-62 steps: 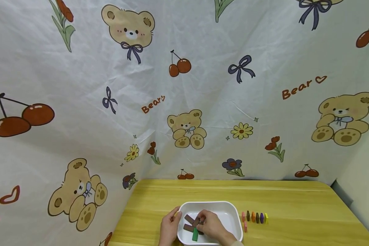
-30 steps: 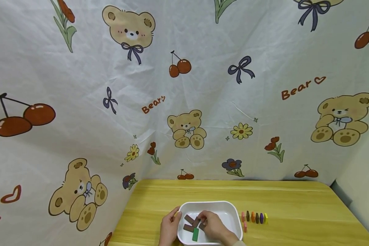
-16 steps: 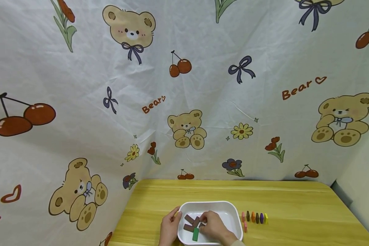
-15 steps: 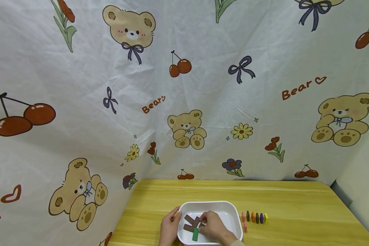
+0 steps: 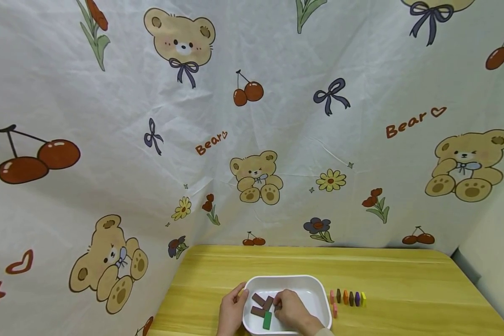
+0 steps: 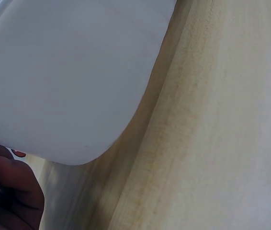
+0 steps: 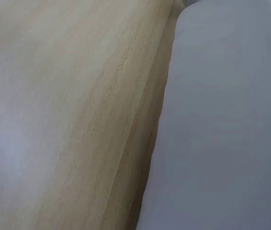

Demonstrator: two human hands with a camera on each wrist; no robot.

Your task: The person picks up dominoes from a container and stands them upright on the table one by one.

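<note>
In the head view a white tray (image 5: 319, 298) lies on the table. My left hand (image 5: 231, 309) holds its left rim, the thumb over the edge; in the left wrist view curled fingers (image 6: 18, 187) show by the tray's corner. Inside the tray my right hand (image 5: 293, 310) pinches a small brown block (image 5: 278, 307), mostly hidden by the fingers. Left of it lie flat brown domino-like blocks: an upper one (image 5: 258, 299), a slanted one (image 5: 269, 303) and a lower one (image 5: 258, 311). A green block (image 5: 267, 320) lies below them. The right wrist view shows only tray and table.
Right of the tray a row of small blocks stands on the wooden table (image 5: 403, 280): pink, dark, an orange block (image 5: 346, 296), purple and a yellow block (image 5: 363, 298). Another pink block (image 5: 335, 310) stands just before the row. A bear-print cloth (image 5: 285, 130) hangs behind.
My right hand has shifted slightly right from the slanted brown block, uncovering it. The brown block at its fingertips has moved a little right, apart from the others. The left hand stays put.
</note>
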